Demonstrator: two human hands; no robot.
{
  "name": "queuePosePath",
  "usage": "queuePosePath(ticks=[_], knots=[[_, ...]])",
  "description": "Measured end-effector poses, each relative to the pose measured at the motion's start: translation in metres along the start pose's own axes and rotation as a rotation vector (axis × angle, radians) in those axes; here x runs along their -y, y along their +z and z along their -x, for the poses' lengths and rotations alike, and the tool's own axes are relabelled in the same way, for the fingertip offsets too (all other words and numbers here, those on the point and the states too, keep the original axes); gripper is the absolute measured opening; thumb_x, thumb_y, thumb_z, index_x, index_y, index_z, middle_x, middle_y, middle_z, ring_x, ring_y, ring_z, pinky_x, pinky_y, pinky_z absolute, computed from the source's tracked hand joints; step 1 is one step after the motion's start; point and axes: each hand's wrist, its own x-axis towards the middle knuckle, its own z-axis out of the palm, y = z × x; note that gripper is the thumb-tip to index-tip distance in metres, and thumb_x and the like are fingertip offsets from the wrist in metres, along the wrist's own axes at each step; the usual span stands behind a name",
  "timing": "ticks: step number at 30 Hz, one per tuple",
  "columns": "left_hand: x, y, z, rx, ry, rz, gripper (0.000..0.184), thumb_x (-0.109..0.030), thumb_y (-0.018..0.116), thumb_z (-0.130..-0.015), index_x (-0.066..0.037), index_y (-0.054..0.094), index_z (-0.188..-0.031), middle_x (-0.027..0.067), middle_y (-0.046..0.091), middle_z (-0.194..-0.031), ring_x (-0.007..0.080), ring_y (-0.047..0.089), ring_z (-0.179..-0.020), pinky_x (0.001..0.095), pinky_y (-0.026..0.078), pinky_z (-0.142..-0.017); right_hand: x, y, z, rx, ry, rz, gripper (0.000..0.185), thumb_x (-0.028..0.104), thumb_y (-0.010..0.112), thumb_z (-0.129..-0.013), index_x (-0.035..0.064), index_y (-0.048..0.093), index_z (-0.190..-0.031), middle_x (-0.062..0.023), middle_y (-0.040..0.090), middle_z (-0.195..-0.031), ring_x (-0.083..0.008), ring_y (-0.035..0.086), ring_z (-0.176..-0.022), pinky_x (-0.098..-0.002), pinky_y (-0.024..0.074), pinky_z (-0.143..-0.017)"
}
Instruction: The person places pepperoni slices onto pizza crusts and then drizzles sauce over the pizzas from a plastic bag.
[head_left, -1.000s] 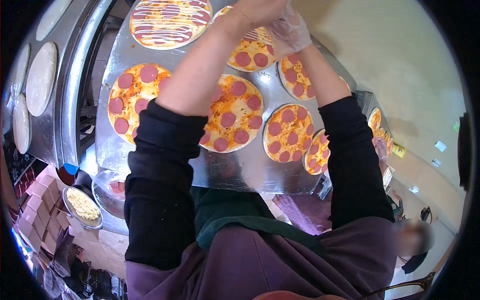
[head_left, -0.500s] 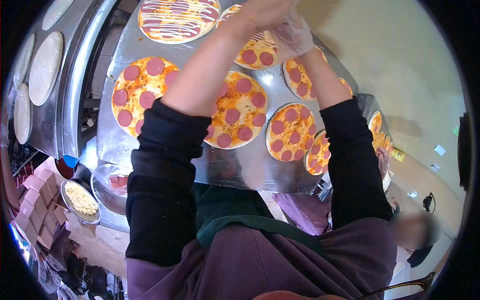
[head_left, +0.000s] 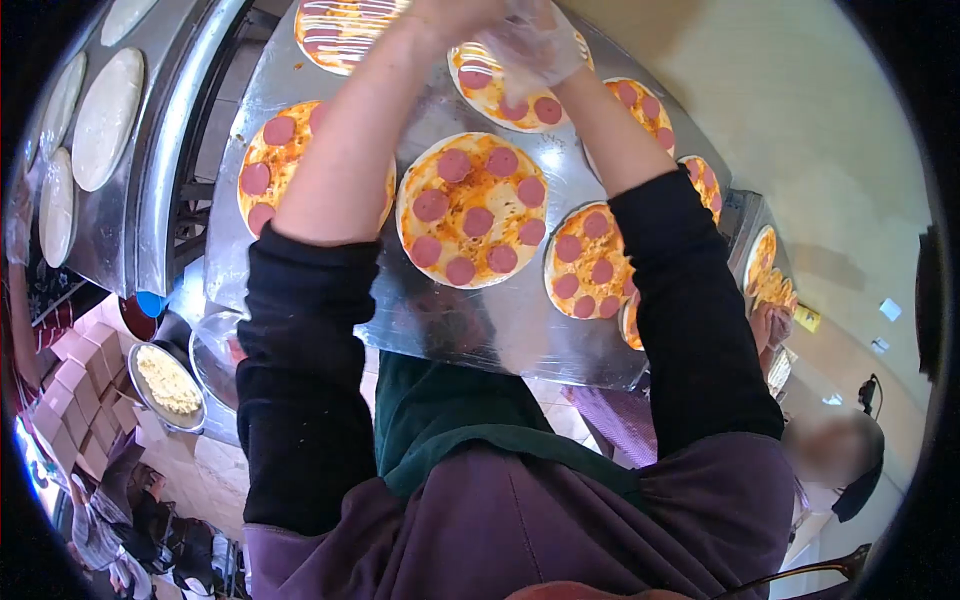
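My left hand is at the top edge, partly cut off, against my right hand, which wears a clear plastic glove. Both look closed together; what is between them is hidden. Below them lies a pizza with sausage slices, partly striped with white sauce. To its left, a pizza covered in white sauce lines is partly behind my left forearm. Nearer my body, a sausage pizza without sauce lines lies in the middle of the metal table.
More sausage pizzas lie left and right. A metal counter on the left holds pale flat dough rounds. A bowl of grated cheese stands lower left beside stacked boxes. At right, another person's hand touches a pizza.
Both my hands have moved left across the striped pizza, toward the fully sauced one. The whole view has shifted slightly.
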Motion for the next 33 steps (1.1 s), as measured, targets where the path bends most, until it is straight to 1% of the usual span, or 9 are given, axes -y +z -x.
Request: queuePosePath(ticks=[4,6,9,13,16,24,27,31,33], knots=[[0.014,0.054,0.004,-0.017,0.042,0.024,0.029,-0.026,0.045,-0.101,-0.001,0.058,-0.111,0.0041,0.06,-0.092,0.0162,0.055,-0.09,0.0333,0.045,-0.081,0.043,-0.019,0.047,0.413,-0.195,0.37,0.034,0.026,0.066,-0.091,0.0022,0.061,-0.115,-0.008,0.067,-0.111,-0.0177,0.065,-0.104,-0.0366,0.0528,-0.088],[0.038,0.063,-0.005,0.042,0.18,-0.08,0.034,-0.026,0.045,-0.101,-0.001,0.058,-0.12,0.0054,0.064,-0.1,0.016,0.056,-0.094,0.0323,0.046,-0.083,0.068,0.019,0.072,0.056,-0.155,1.94,0.035,0.02,0.063,-0.093,0.0036,0.055,-0.123,-0.0056,0.06,-0.123,-0.0198,0.062,-0.105,-0.037,0.0512,-0.094],[0.034,0.053,0.0,-0.022,0.372,0.042,0.034,-0.025,0.044,-0.102,-0.001,0.057,-0.123,0.0048,0.064,-0.101,0.0159,0.056,-0.095,0.0315,0.045,-0.085,0.044,-0.019,0.053,0.281,-0.238,0.829,0.028,0.012,0.061,-0.094,0.0004,0.06,-0.12,-0.0078,0.064,-0.117,-0.0151,0.062,-0.108,-0.0304,0.0512,-0.097],[-0.005,0.008,0.011,-0.108,0.117,-0.045,0.029,-0.025,0.045,-0.102,-0.002,0.059,-0.112,-0.0002,0.058,-0.091,0.0134,0.055,-0.084,0.029,0.046,-0.072,-0.006,0.019,0.019,-0.048,-0.235,0.53,0.029,0.01,0.052,-0.097,0.0041,0.057,-0.125,-0.0055,0.062,-0.118,-0.016,0.059,-0.111,-0.0298,0.0478,-0.089],[-0.006,-0.011,0.011,-0.042,0.026,-0.041,0.028,-0.026,0.045,-0.102,-0.002,0.059,-0.107,-0.0021,0.057,-0.086,0.0117,0.053,-0.075,0.0274,0.043,-0.063,0.009,0.04,0.002,0.089,0.047,1.492,0.04,0.009,0.049,-0.098,0.0049,0.049,-0.137,-0.0109,0.056,-0.131,-0.0174,0.051,-0.125,-0.0323,0.0416,-0.1],[0.04,0.068,0.007,-0.129,0.292,0.007,0.025,-0.024,0.044,-0.101,-0.004,0.059,-0.105,0.0007,0.055,-0.077,0.0127,0.05,-0.068,0.03,0.041,-0.061,0.041,-0.014,0.064,0.161,0.0,0.155,0.025,0.016,0.063,-0.093,0.0005,0.064,-0.112,-0.0078,0.066,-0.111,-0.0167,0.063,-0.103,-0.0311,0.0516,-0.096],[0.033,0.062,0.01,-0.153,0.297,-0.017,0.026,-0.024,0.044,-0.102,-0.004,0.06,-0.107,-0.0004,0.056,-0.078,0.0116,0.05,-0.066,0.0288,0.043,-0.062,0.035,-0.021,0.053,0.213,-0.598,1.56,0.023,0.02,0.062,-0.094,0.0017,0.065,-0.109,-0.0072,0.066,-0.108,-0.0162,0.064,-0.099,-0.0312,0.0534,-0.092],[-0.001,0.011,0.024,-0.087,-0.051,0.013,0.026,-0.025,0.045,-0.102,-0.005,0.06,-0.105,-0.0032,0.056,-0.078,0.0093,0.049,-0.065,0.027,0.042,-0.059,-0.007,-0.036,0.004,0.259,-0.726,1.759,0.034,0.006,0.059,-0.093,0.0054,0.055,-0.127,-0.0095,0.06,-0.116,-0.0166,0.057,-0.103,-0.0304,0.0481,-0.086],[-0.002,0.005,0.026,-0.115,-0.083,0.081,0.026,-0.026,0.045,-0.102,-0.005,0.06,-0.105,-0.0041,0.055,-0.077,0.0088,0.049,-0.064,0.0268,0.041,-0.057,-0.011,-0.004,-0.001,0.195,-0.287,1.434,0.029,0.006,0.059,-0.094,0.0052,0.056,-0.122,-0.0066,0.06,-0.113,-0.0174,0.058,-0.101,-0.029,0.0486,-0.082]])
